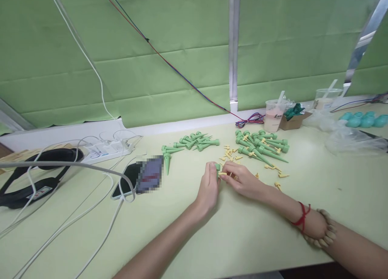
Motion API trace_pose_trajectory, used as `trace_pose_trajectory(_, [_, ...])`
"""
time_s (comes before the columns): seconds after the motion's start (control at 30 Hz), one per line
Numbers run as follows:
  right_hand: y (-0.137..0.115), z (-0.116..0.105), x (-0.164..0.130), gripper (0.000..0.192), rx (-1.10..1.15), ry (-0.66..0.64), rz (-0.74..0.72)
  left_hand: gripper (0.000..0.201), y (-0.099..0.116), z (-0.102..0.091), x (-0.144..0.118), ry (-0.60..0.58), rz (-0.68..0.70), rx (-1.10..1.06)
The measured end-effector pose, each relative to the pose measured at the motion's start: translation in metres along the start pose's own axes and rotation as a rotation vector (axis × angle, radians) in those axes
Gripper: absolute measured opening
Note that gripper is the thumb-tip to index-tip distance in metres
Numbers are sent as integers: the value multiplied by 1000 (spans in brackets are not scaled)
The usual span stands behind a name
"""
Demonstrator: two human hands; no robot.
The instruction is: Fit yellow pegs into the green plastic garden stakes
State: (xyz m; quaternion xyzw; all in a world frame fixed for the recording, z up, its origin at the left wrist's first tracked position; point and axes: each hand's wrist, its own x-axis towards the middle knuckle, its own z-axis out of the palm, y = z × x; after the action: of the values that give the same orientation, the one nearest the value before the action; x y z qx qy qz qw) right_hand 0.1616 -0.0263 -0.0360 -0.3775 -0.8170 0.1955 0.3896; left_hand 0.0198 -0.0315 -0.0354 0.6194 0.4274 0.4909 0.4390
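Note:
My left hand (209, 189) is closed around a green plastic spike (217, 167), whose capped top shows above the fingers while the rest is hidden. Pinched in my right hand (242, 179) is a small yellow nozzle (222, 174), held against the side of the spike near its cap. Just beyond the hands lie loose yellow nozzles (229, 152). A pile of green spikes (194, 141) rests behind and to the left. To the right is another pile of green spikes (263, 146), some with yellow nozzles on them. A few more yellow nozzles (284, 175) lie nearer my right forearm.
On the left are a phone (127, 181), a black headset (39, 178), a power strip (106, 150) and loose white cables. Drink cups (273, 116), a small cardboard box (292, 121), a plastic bag (342, 137) and teal round pieces (362, 120) stand at the back right.

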Motion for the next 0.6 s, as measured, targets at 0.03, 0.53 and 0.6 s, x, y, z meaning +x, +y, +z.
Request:
trace_pose_trajectory(0.03, [-1,1,0,24,7,7,7,37,0,-1,0,-16,11,29])
trace_pose_trajectory(0.53, [-17,8,-2,42,493,-43,271,39,0,-16,4,-128,111,393])
trace_pose_trajectory(0.6, [-16,8,0,43,587,-71,304,40,1,-14,4,-139,87,355])
